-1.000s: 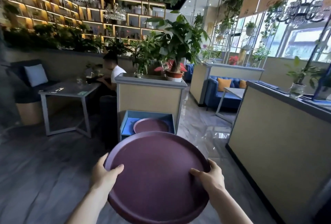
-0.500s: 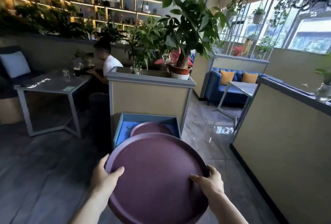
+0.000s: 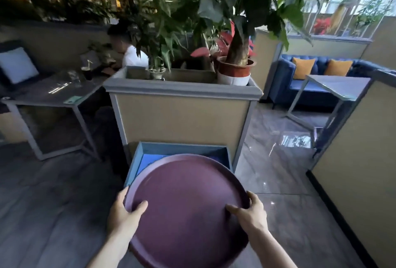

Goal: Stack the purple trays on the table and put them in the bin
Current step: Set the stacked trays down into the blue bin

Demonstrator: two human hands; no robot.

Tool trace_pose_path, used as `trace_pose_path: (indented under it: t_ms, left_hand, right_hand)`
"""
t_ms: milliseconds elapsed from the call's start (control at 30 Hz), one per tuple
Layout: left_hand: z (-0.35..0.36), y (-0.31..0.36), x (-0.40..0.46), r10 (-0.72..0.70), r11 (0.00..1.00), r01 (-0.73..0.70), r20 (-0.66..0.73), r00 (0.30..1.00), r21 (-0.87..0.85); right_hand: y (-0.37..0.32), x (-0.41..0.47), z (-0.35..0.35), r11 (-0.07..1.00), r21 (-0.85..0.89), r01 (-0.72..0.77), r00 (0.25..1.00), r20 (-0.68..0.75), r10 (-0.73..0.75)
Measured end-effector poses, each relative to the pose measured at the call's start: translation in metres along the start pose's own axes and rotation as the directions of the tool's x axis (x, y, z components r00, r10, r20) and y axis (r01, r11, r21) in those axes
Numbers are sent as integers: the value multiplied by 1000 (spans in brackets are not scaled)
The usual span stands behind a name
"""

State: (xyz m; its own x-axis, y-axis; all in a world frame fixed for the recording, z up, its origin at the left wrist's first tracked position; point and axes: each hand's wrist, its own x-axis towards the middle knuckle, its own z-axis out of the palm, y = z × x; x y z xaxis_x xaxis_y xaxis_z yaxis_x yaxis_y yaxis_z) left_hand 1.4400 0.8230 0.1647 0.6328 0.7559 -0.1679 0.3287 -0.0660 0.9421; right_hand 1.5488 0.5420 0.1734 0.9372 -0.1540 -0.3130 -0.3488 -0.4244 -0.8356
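Hands first: my left hand and right hand each grip a side rim of the round purple tray, thumbs inside. I hold it tilted above the floor, its far edge overlapping the open blue bin, which sits against a beige planter box.

Two bare forearms come up from the bottom edge, with no sleeve or cuff showing on either as far as the picture reaches. The left hand and the right hand are both uncovered, without gloves. Neither wrist seems to carry a watch or band, though the picture is soft there. Nothing more of the body shows.
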Motion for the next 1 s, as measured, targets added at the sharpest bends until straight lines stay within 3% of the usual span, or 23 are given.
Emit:
trace_pose_path:
  t_ms: [500, 733, 1000]
  left_hand:
    - [100, -52, 133, -96, 966, 102, -35, 995, 239]
    - [128, -89, 203, -146, 920, 135, 2, 989, 368]
    - [149, -109, 259, -180, 850, 158, -5, 984, 502]
  right_hand:
    - [6, 164, 84, 942, -308, -131, 988, 39, 150]
    - [9, 212, 128, 854, -512, -95, 991, 36, 132]
    - [15, 244, 167, 798, -596, -94, 992, 15, 127]
